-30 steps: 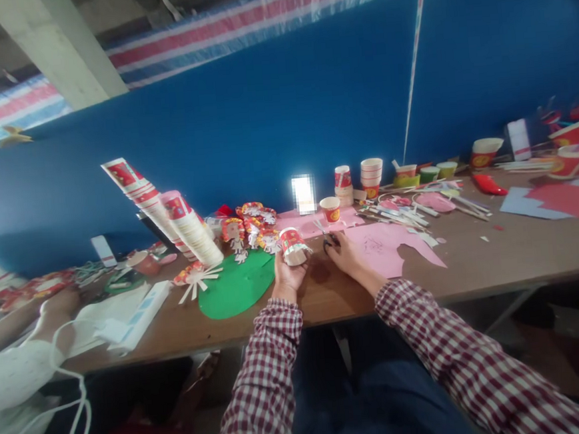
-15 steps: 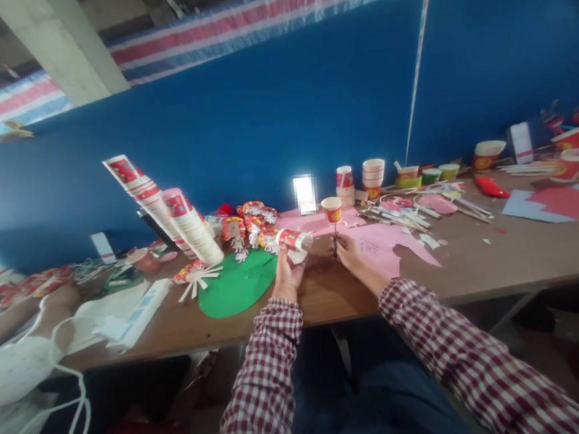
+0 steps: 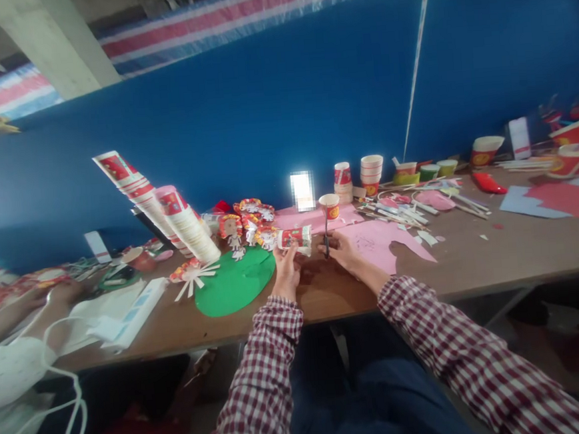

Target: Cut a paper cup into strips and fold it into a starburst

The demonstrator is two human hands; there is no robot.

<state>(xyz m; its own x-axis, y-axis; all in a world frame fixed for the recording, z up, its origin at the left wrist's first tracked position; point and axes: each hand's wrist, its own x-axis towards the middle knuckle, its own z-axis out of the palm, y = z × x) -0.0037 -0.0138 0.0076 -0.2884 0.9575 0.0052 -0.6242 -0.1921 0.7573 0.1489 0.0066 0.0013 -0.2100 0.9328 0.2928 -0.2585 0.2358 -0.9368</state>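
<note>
My left hand is closed around a paper cup with a red printed side, held tilted on its side above the table. A short gap to the right, my right hand grips dark scissors, whose blades point up and away from me. Behind the scissors stands an upright red and white paper cup. A green paper disc lies left of my left hand. Past it sit several paper figures with red and yellow frills. Pink paper lies beside my right hand.
Tall leaning cup stacks rise at left, near a white power strip and another person's arm. Shorter cup stacks stand at the back. Loose sticks and a red stapler-like object lie at right, before a blue partition.
The cup in my left hand has turned, so more of its printed side shows. My right hand and the scissors have shifted slightly left, toward that cup.
</note>
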